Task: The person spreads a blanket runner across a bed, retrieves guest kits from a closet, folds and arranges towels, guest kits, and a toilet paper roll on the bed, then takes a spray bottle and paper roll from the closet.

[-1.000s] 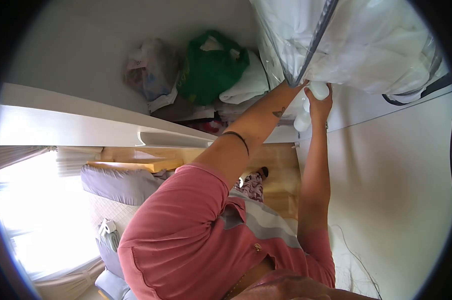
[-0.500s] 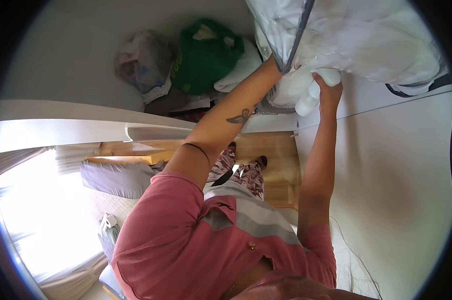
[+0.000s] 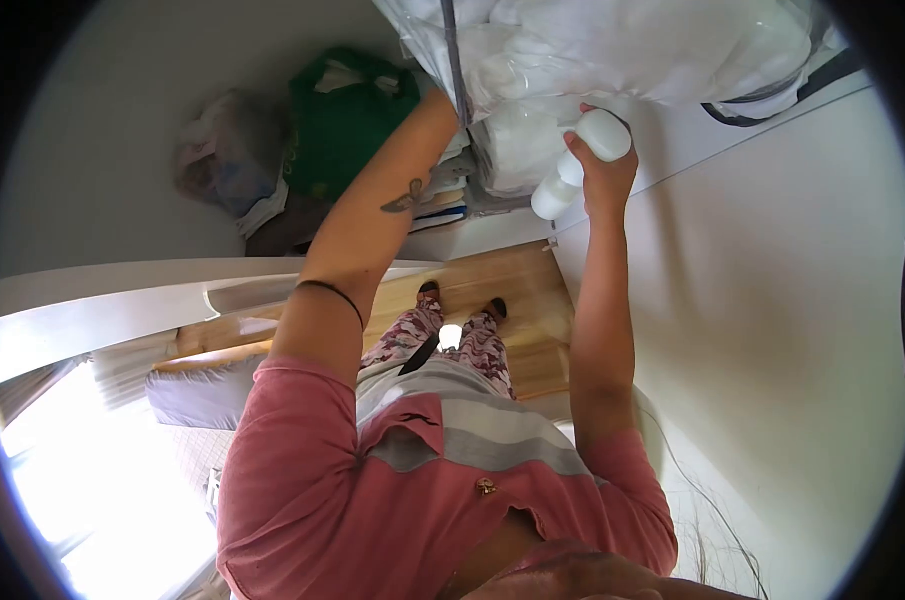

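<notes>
My right hand (image 3: 608, 172) is wrapped around a white, bottle-like object (image 3: 602, 134). Its round end faces up, and a narrower cylindrical part (image 3: 552, 196) reaches down and left; I cannot tell whether this is one piece or two. My left arm extends up to a clear plastic storage bag (image 3: 632, 50) with dark trim, stuffed with white fabric. The left hand is hidden behind the bag's edge, so its fingers do not show. Below the bag, beside the right hand, sits another clear-wrapped white bundle (image 3: 520, 145).
On the shelf at left are a green bag (image 3: 342, 130) and a tied plastic bag (image 3: 230, 155). Folded cloths (image 3: 442, 205) are stacked beside my left forearm. A white panel (image 3: 772, 270) stands on the right. Below lie the wood floor (image 3: 532, 300) and a grey pillow (image 3: 202, 390).
The view has shifted, so the shelf contents appear further left. The white object in my right hand has turned, showing more of its round end. My left hand stays hidden behind the storage bag.
</notes>
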{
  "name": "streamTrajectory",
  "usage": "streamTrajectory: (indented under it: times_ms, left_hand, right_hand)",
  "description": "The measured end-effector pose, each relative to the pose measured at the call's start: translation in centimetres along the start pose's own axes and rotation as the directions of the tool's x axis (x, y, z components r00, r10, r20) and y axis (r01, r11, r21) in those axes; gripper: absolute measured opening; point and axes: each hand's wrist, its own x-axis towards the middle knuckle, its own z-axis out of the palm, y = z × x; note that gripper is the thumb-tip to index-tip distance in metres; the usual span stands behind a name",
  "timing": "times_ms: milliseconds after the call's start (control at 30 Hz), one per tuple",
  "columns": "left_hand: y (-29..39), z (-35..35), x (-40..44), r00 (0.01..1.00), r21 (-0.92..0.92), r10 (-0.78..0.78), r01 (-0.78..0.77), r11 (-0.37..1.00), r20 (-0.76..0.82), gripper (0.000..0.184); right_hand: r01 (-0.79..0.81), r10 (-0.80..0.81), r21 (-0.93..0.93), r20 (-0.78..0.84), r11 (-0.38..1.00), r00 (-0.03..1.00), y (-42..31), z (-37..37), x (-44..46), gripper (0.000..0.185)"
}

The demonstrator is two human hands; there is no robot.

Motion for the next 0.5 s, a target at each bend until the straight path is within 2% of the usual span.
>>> streamTrajectory:
  times_ms: [67,100,167,200,267,400,467,500]
  left_hand:
    - [-0.2,0.1,0.2,0.999,0.043,0.024,-0.025,0.999,0.026,0.032]
    - [-0.2,0.2,0.3,0.999,0.065,0.037,-0.04,0.997,0.036,0.032]
    - [-0.2,0.4,0.5,0.997,0.108,0.062,-0.068,0.992,0.053,0.032]
    - [-0.2,0.5,0.5,0.995,0.127,0.075,-0.082,0.988,0.062,0.032]
    - [-0.3,0.8,0.7,0.992,0.173,0.099,-0.111,0.979,0.077,0.033]
    - [-0.3,1.3,0.9,0.982,0.266,0.15,-0.175,0.948,0.113,0.034]
    - [-0.2,1.4,0.9,0.974,0.325,0.182,-0.217,0.92,0.134,0.035]
    - [-0.1,1.7,0.9,0.968,0.367,0.201,-0.244,0.898,0.151,0.035]
  right_hand:
    - [-0.001,0.003,0.178,-0.012,0.984,1.0,-0.4,-0.1,0.1,0.046]
    - [0.0,0.002,0.176,-0.011,0.984,1.0,-0.4,-0.3,0.3,0.046]
    - [0.026,-0.022,-0.061,0.08,0.998,0.997,-0.5,-0.9,0.3,0.044]
    - [0.025,-0.02,-0.063,0.079,0.998,0.997,-0.9,-0.8,0.3,0.044]
    - [-0.232,0.228,-0.005,0.184,0.973,0.956,-1.6,-0.5,0.1,0.043]
    - [-0.336,0.32,0.02,0.259,0.942,0.911,0.1,0.6,0.1,0.046]
    - [0.046,0.022,-0.174,0.37,0.984,0.929,1.4,1.6,-0.2,0.056]
    - [0.244,-0.11,-0.28,0.421,0.928,0.9,1.4,2.1,-0.2,0.063]
